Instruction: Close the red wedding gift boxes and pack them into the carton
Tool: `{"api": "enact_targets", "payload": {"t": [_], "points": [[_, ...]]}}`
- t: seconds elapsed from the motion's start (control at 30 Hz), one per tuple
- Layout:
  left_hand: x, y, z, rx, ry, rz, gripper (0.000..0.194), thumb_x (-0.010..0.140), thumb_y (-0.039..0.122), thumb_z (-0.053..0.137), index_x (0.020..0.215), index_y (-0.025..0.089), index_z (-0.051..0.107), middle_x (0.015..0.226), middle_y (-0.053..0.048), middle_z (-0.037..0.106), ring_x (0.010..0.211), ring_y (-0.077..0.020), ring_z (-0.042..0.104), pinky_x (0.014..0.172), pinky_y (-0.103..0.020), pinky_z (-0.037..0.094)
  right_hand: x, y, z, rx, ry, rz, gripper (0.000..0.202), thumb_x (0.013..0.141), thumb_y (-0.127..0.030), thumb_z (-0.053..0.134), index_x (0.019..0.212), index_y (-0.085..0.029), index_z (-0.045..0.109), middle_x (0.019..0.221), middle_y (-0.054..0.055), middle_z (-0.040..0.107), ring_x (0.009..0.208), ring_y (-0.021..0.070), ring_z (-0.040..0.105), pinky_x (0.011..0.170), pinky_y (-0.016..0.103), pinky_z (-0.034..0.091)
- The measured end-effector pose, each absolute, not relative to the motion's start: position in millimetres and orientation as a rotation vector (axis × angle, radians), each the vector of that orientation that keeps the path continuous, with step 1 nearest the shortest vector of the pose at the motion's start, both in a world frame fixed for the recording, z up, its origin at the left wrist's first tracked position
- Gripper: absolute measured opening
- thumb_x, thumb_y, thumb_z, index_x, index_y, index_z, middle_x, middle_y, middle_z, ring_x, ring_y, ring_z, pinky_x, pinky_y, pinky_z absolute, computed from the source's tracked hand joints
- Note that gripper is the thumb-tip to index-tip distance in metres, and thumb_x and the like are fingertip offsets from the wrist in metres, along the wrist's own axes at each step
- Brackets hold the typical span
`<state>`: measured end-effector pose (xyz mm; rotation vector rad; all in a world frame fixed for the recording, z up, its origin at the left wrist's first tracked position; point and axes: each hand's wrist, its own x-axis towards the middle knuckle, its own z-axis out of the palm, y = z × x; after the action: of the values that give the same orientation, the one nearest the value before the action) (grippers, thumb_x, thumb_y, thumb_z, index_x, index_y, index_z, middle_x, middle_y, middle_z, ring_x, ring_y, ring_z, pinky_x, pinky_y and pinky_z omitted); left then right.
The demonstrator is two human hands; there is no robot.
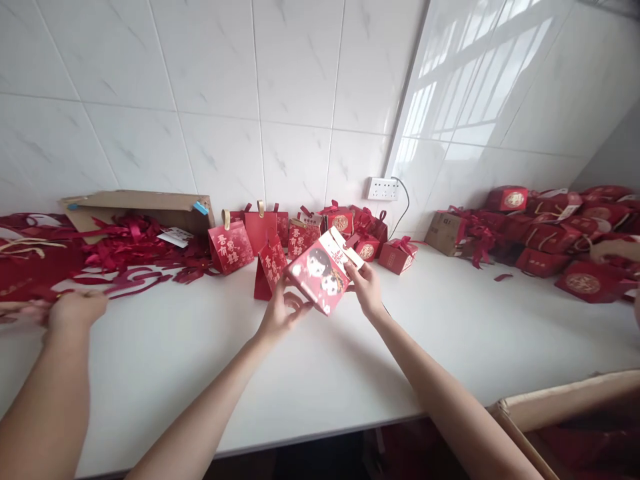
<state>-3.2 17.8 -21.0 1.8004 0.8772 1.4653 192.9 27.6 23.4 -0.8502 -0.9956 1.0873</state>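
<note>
A red gift box [323, 275] with cartoon figures printed on its face is tilted in the air above the white table. My left hand [280, 308] grips its lower left side, thumb underneath. At its upper right, my right hand [364, 285] pinches the cream top flap [333, 239]. Just behind the held box, a red triangular box [271, 263] stands on the table, and another red box [231, 247] with a gold loop stands further left. Small red boxes with ribbons [367, 248] are grouped behind to the right.
A co-worker's hand [77, 308] works at the left near red ribbons [135, 243] and an open cardboard box [137, 200]. Red boxes [545, 233] are heaped at the right, beside another person's hand [616, 251]. An open carton [565, 400] stands at the front right.
</note>
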Motion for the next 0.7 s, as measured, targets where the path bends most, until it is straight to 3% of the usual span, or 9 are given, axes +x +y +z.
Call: {"api": "enact_targets", "payload": {"t": [0.1,0.2,0.33,0.5,0.7], "points": [[-1,18,-25,1.856,0.837,1.431,0.067,0.068,0.041,0.074,0.124,0.017,0.047,0.109,-0.014,0.064,0.091,-0.0253,0.067,0.080,-0.040,0.057,209,14,49,-0.925,-1.341,0.637,0.031,0.067,-0.042,0.076,0.083,-0.019,0.064,0.073,0.001,0.065,0.062,0.0149,0.060,0.048,0.024,0.053],[9,8,-22,1.834,0.707,1.409,0.059,0.070,0.042,0.074,0.118,0.017,0.052,0.117,-0.017,0.063,0.109,-0.0311,0.061,0.091,-0.049,0.053,214,-5,74,-0.949,-1.580,0.448,0.025,0.071,-0.041,0.073,0.081,-0.019,0.066,0.073,0.003,0.065,0.066,0.0161,0.059,0.055,0.027,0.053],[20,-9,-15,1.782,0.554,1.361,0.054,0.071,0.044,0.073,0.118,0.027,0.052,0.119,-0.012,0.064,0.111,-0.0332,0.061,0.091,-0.054,0.054,210,-24,100,-0.847,-1.728,0.467,0.022,0.077,-0.040,0.068,0.082,-0.019,0.067,0.077,0.003,0.064,0.072,0.0175,0.061,0.053,0.025,0.052],[22,-13,-13,1.805,0.560,1.410,0.056,0.072,0.043,0.071,0.122,0.034,0.047,0.117,-0.008,0.065,0.105,-0.0337,0.063,0.082,-0.052,0.058,210,-30,117,-0.815,-1.818,0.537,0.020,0.077,-0.037,0.068,0.076,-0.018,0.065,0.071,0.001,0.058,0.060,0.0137,0.058,0.041,0.020,0.050],[16,-13,-16,1.907,0.650,1.371,0.048,0.070,0.044,0.069,0.113,0.034,0.049,0.111,-0.006,0.066,0.102,-0.0333,0.064,0.079,-0.049,0.058,217,-33,127,-0.818,-1.901,0.550,0.021,0.077,-0.036,0.068,0.085,-0.016,0.070,0.075,0.002,0.062,0.060,0.0124,0.059,0.037,0.017,0.051]]}}
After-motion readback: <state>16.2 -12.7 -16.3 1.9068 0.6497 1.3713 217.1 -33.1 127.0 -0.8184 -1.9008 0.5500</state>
